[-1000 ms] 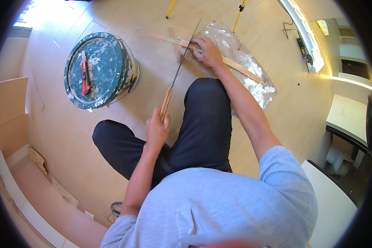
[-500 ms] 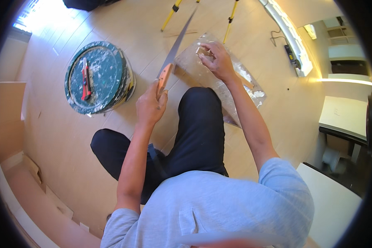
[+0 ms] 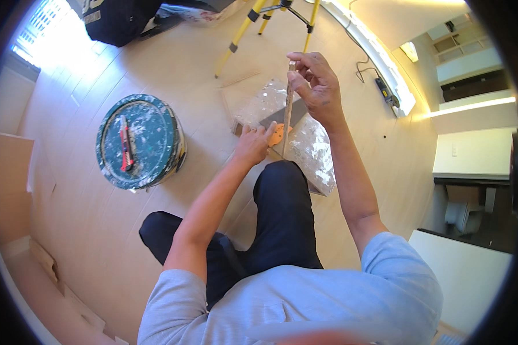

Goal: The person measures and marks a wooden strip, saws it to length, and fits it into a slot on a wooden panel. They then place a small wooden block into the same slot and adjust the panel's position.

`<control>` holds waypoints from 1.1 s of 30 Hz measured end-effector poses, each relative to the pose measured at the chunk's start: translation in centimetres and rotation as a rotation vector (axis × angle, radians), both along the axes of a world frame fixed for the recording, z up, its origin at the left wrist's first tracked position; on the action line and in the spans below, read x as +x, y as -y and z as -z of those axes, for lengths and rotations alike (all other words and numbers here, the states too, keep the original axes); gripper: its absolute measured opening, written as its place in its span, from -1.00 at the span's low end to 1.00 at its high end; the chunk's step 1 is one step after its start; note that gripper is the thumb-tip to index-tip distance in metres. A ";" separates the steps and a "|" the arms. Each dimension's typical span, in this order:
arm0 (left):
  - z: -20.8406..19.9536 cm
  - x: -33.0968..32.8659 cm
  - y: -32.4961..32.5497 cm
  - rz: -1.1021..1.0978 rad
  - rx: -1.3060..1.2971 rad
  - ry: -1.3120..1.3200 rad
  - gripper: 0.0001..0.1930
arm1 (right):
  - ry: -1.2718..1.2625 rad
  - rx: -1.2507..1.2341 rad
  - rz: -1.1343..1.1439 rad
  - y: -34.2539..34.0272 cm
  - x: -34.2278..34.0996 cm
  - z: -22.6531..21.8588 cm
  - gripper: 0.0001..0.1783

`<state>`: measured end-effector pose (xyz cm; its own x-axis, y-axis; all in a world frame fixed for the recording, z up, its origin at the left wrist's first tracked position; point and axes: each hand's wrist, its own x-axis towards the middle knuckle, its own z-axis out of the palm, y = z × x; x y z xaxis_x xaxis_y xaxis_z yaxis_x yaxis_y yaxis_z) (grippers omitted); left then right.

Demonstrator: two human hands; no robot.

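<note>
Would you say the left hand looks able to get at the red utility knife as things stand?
Probably yes: the left hand is at the orange saw handle, but nothing visible blocks the way to the utility knife, which lies uncovered on the green bucket lid.

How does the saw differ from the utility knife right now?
Handle: the saw has an orange handle, while the utility knife has a red and black one.
Blade: the saw's grey blade is much broader than the knife's narrow one.
Place: the saw's handle is at the left hand's fingers, while the knife lies on the green bucket lid, no hand on it.
Shared: both are handled cutting tools.
</note>
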<state>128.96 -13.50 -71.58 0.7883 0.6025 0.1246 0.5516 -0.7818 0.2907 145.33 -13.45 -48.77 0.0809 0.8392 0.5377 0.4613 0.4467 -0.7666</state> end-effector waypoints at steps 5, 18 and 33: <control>-11.9 -4.7 -1.4 -0.306 -0.710 0.515 -0.33 | -0.169 -0.133 -0.037 -2.1 -3.9 -8.1 -0.65; -53.7 -15.7 8.7 -0.324 -1.561 1.481 -0.54 | -0.761 -0.593 -0.567 -4.2 -16.3 -34.7 -0.56; -71.3 -23.3 18.7 -0.467 -1.393 1.557 -0.62 | -0.175 -0.512 -0.818 1.2 -24.7 -54.5 -0.62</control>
<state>105.66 -32.24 -0.31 0.3134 0.9226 -0.2248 -0.6055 0.3765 0.7012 120.64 -14.65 5.77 -0.5860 0.8000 0.1286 0.0189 0.1721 -0.9849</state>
